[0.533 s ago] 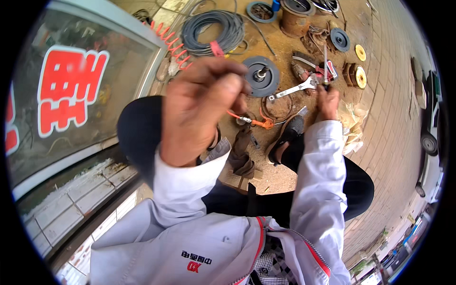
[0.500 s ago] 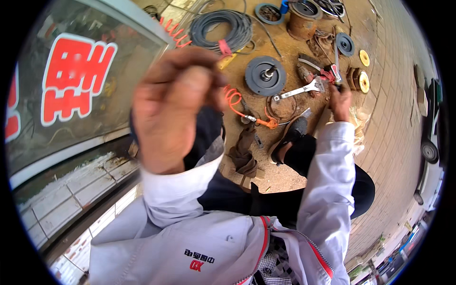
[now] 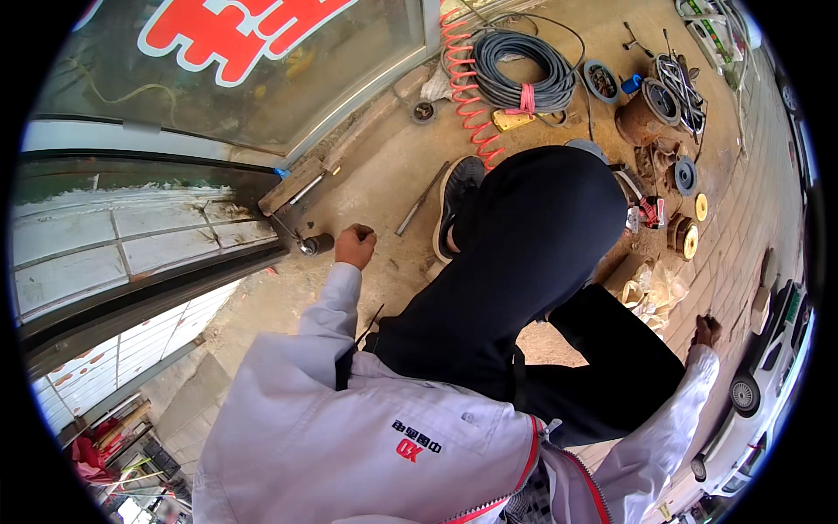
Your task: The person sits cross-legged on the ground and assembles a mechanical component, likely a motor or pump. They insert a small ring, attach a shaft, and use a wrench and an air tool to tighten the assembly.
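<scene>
My left hand (image 3: pixel 355 246) is low over the dirty ground on the left, its fingers curled closed. Whatever they may hold is hidden. Just left of it lies a dark cylindrical part (image 3: pixel 318 244) with a metal end. A long thin metal bar (image 3: pixel 422 197) lies between that hand and my black shoe (image 3: pixel 460 188). My right hand (image 3: pixel 707 331) is stretched out far to the right above the paving, fingers bent inward; nothing can be made out in it. Beyond my raised knee lies a red-handled tool (image 3: pixel 650 212); the knee covers part of the work area.
A coil of dark hose (image 3: pixel 524 72) and a red spiral hose (image 3: pixel 461 74) lie ahead. To the right are a rusty drum (image 3: pixel 644 113), a grey disc (image 3: pixel 685 175), yellow-ended spools (image 3: pixel 685 237) and a crumpled plastic bag (image 3: pixel 656 293). A glass door stands left; a white car (image 3: pixel 759 375) is parked right.
My body and view have turned left. My left hand has gone from close before me down to the ground; my right has left the red-handled tool and swung right. My knee now hides the large disc.
</scene>
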`<move>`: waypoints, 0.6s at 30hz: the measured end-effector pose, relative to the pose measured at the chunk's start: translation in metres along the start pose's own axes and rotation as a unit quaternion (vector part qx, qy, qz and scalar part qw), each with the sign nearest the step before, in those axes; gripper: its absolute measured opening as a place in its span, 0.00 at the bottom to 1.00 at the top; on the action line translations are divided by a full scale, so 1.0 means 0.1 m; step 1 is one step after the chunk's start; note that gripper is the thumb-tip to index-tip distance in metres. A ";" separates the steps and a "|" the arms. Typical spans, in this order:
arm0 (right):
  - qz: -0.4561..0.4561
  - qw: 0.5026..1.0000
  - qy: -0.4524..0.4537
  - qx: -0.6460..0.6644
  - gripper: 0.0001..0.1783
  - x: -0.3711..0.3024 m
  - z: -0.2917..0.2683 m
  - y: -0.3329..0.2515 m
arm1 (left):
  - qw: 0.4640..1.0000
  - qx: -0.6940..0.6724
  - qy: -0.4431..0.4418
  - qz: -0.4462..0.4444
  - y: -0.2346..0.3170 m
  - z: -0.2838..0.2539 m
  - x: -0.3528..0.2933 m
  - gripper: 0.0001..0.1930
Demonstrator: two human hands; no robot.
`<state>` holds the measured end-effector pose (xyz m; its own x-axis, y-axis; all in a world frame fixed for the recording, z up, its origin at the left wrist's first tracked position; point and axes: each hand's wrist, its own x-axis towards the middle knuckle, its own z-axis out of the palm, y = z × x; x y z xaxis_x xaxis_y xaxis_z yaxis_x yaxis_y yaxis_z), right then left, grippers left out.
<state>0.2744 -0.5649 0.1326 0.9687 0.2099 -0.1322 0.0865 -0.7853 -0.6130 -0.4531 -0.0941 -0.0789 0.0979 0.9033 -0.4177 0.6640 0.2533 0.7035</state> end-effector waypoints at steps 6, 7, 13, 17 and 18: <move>0.028 0.996 -0.061 -0.055 0.16 -0.45 0.10 -0.49 | 0.970 0.240 -0.027 0.006 0.16 0.59 0.19 0.18; 0.020 0.994 -0.089 -0.061 0.16 -0.51 0.12 -0.65 | 0.965 0.260 -0.035 0.002 0.22 0.67 0.25 0.19; -0.001 0.981 -0.128 -0.146 0.14 -0.74 0.31 -1.38 | 0.920 0.379 -0.103 0.012 0.23 1.09 0.68 0.20; -0.054 0.958 -0.137 -0.246 0.15 -0.76 0.46 -1.64 | 0.910 0.398 -0.120 0.006 0.33 1.34 0.71 0.18; -0.053 0.960 -0.146 -0.232 0.16 -0.76 0.49 -1.71 | 0.910 0.395 -0.123 0.004 0.36 1.40 0.68 0.18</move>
<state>0.1744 -0.4183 0.2093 0.8475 0.4051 -0.3429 0.3415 -0.9108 -0.2321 -0.3188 -0.0718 -0.1623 0.2036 0.7740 -0.5996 0.9790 -0.1683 0.1151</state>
